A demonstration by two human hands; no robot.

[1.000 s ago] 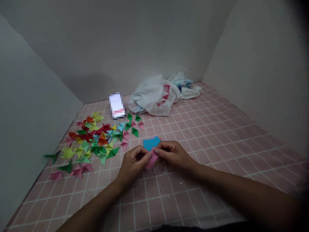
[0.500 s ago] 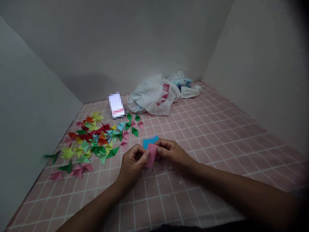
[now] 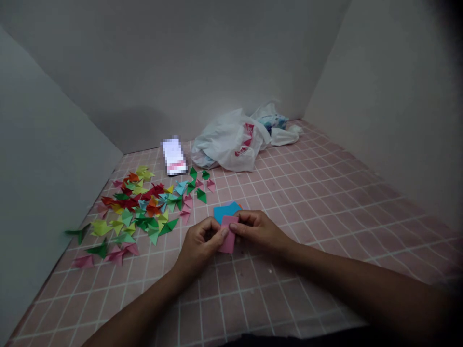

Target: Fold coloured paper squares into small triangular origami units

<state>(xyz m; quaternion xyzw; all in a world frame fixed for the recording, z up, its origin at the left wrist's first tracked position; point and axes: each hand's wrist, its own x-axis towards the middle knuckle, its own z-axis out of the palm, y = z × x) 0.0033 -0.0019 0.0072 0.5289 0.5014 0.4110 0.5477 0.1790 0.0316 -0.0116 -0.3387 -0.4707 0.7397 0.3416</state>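
A small pink sheet of paper (image 3: 227, 243), apparently folded into a rectangle, is held up between my two hands. My left hand (image 3: 202, 242) pinches its left side with thumb and fingers. On the opposite side, the thumb of my right hand (image 3: 262, 231) presses near the upper right edge, its fingers curled behind. Just beyond the hands lie blue paper sheets (image 3: 224, 211), with a bit of orange showing at their right; my hands partly cover them.
Many folded paper cranes (image 3: 146, 224) in several colours spread over the left of the pink checked cloth (image 3: 325, 193). A lit phone (image 3: 174, 156) leans at the back wall. White plastic bags (image 3: 227, 142) lie to its right. Walls rise on three sides.
The pink paper has turned a little more upright between my fingers. My right thumb has shifted left and now lies over its upper right part.
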